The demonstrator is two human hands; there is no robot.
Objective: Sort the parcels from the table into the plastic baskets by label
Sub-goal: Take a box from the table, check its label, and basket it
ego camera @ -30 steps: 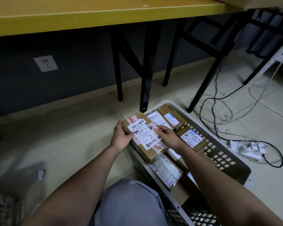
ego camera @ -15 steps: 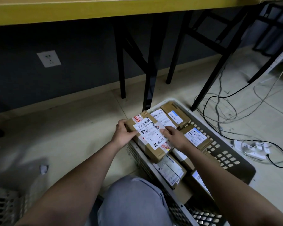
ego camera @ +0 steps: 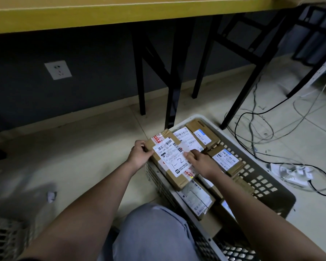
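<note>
We've got the brown cardboard "1-2" parcel (ego camera: 172, 162) between both grips, left hand (ego camera: 139, 156) grasping its far-left corner, right hand (ego camera: 200, 162) pinching its right edge, over the grey plastic basket (ego camera: 267, 187).

Brown cardboard parcel (ego camera: 169, 162), white label handwritten "1-2" face up, lying across the left rim of the grey lattice plastic basket (ego camera: 262, 183), atop other labelled parcels (ego camera: 224, 159).

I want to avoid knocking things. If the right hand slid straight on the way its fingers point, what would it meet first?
The right hand points left across the parcel marked 1-2. Its fingers would probably meet the left hand first, which grips the parcel's far edge.
</note>
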